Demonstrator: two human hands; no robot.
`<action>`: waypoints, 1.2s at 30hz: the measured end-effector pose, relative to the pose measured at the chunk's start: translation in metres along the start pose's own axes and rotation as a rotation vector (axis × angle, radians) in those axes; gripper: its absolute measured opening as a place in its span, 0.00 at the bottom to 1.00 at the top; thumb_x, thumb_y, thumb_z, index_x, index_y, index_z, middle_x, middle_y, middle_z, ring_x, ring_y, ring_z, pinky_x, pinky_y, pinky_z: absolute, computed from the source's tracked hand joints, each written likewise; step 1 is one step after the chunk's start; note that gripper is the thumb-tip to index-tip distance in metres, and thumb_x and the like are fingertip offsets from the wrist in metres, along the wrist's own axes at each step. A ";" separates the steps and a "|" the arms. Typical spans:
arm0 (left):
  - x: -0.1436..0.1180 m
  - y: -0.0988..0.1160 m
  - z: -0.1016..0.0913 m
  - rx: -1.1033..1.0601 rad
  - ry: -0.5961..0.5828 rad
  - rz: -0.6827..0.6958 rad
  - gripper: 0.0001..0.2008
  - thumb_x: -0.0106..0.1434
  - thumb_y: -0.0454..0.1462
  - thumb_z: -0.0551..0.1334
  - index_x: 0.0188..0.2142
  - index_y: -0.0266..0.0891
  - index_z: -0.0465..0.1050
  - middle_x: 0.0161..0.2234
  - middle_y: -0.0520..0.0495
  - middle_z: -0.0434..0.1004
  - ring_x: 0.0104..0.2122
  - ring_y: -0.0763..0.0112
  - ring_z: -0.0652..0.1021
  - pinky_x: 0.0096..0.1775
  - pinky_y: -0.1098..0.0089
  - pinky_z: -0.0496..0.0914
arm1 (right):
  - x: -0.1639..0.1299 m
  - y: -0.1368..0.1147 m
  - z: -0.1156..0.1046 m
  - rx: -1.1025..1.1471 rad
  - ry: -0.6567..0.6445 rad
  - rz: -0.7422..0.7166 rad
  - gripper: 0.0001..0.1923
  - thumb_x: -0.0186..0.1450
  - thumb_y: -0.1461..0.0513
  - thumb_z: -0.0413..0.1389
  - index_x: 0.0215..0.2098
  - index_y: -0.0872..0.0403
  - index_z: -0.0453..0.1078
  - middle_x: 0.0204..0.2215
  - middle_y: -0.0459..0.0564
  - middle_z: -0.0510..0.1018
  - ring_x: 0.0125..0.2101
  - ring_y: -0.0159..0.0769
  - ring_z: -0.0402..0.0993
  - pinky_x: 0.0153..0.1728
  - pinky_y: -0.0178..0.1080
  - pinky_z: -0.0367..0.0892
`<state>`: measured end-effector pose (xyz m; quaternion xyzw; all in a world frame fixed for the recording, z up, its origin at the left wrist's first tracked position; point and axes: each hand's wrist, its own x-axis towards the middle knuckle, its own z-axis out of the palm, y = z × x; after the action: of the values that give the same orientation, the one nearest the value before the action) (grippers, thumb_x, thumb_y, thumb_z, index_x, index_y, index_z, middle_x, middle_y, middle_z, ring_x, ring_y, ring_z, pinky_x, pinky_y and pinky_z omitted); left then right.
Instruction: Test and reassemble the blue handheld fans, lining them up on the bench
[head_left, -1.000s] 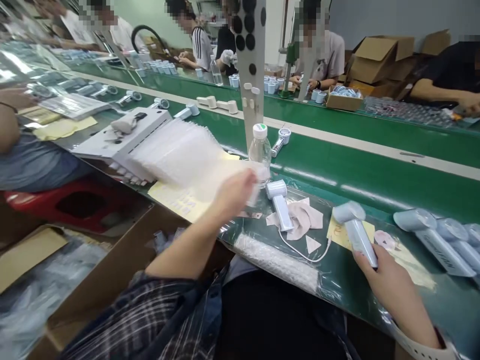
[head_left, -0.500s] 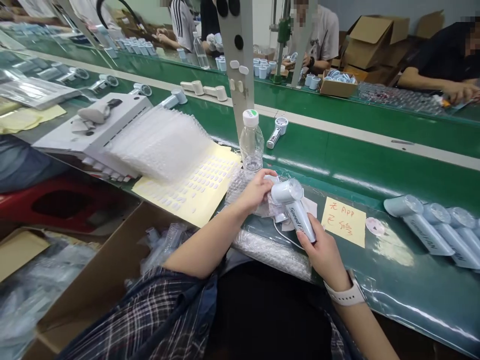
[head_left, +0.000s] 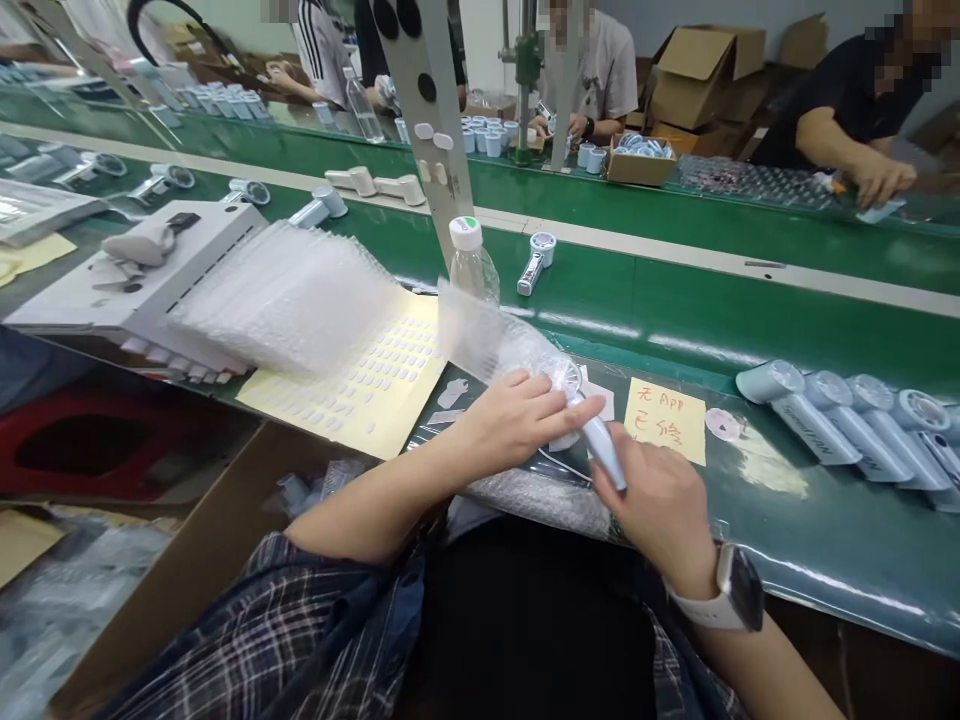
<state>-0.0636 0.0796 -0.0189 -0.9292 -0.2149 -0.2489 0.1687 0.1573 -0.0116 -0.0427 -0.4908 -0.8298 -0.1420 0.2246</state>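
Note:
My right hand [head_left: 660, 500] grips the handle of a pale blue hand-held fan [head_left: 600, 445], its round head pointing away from me. My left hand [head_left: 517, 420] holds a clear bubble-wrap bag [head_left: 487, 335] at its mouth, right against the fan's head. The head sits at or just inside the bag's opening; I cannot tell how far in it is. Both hands work above the near edge of the green bench [head_left: 810, 520].
A stack of bubble bags [head_left: 285, 295] and a yellow sticker sheet [head_left: 375, 385] lie to the left. A water bottle [head_left: 471, 262] stands behind the bag. A yellow note [head_left: 667, 420] and several blue fans [head_left: 847, 425] lie to the right. Other people work across the conveyor.
My right hand picked a fan off the bench and brought it to the middle. My left hand pulled a bubble bag from the stack and now holds it against the fan's head.

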 end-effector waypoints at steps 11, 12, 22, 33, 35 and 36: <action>0.025 0.018 -0.034 0.019 -0.128 0.064 0.19 0.76 0.28 0.51 0.64 0.35 0.60 0.32 0.52 0.76 0.35 0.66 0.72 0.38 0.61 0.58 | -0.006 0.004 -0.015 0.744 0.042 0.471 0.16 0.73 0.51 0.57 0.39 0.54 0.77 0.24 0.48 0.82 0.21 0.37 0.75 0.22 0.37 0.67; 0.029 0.020 -0.036 0.002 -0.135 0.071 0.19 0.76 0.28 0.51 0.65 0.34 0.59 0.33 0.52 0.76 0.35 0.66 0.72 0.38 0.61 0.58 | -0.008 0.003 -0.018 0.650 0.083 0.381 0.15 0.73 0.51 0.58 0.40 0.54 0.78 0.26 0.49 0.83 0.23 0.39 0.77 0.25 0.38 0.69; 0.042 0.026 -0.047 0.045 -0.105 0.115 0.20 0.77 0.28 0.49 0.65 0.35 0.57 0.32 0.52 0.75 0.33 0.67 0.72 0.37 0.61 0.59 | -0.016 0.016 -0.015 1.141 0.300 0.909 0.21 0.68 0.45 0.62 0.30 0.52 0.71 0.15 0.40 0.66 0.15 0.32 0.60 0.16 0.36 0.56; 0.056 0.053 -0.043 -0.487 0.179 -0.040 0.18 0.79 0.34 0.50 0.66 0.41 0.52 0.42 0.49 0.81 0.36 0.71 0.79 0.40 0.67 0.73 | -0.017 0.000 -0.044 0.575 0.119 0.343 0.21 0.71 0.45 0.61 0.43 0.54 0.80 0.23 0.45 0.76 0.21 0.35 0.71 0.23 0.37 0.67; 0.062 0.058 -0.045 -0.657 0.240 -0.069 0.18 0.79 0.33 0.50 0.65 0.41 0.52 0.42 0.50 0.80 0.33 0.74 0.78 0.39 0.70 0.74 | -0.025 0.010 -0.057 0.648 -0.027 0.312 0.28 0.69 0.39 0.61 0.49 0.53 0.80 0.23 0.44 0.77 0.19 0.35 0.71 0.19 0.36 0.65; 0.065 0.060 -0.046 -0.730 0.246 -0.064 0.17 0.79 0.33 0.50 0.65 0.40 0.53 0.40 0.51 0.80 0.32 0.75 0.78 0.38 0.71 0.74 | -0.034 0.018 -0.066 0.638 -0.070 0.309 0.28 0.68 0.38 0.61 0.49 0.51 0.80 0.23 0.44 0.78 0.19 0.35 0.72 0.19 0.36 0.66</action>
<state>-0.0014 0.0294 0.0416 -0.8841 -0.1193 -0.4238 -0.1566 0.2027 -0.0586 -0.0027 -0.5201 -0.7555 0.1771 0.3568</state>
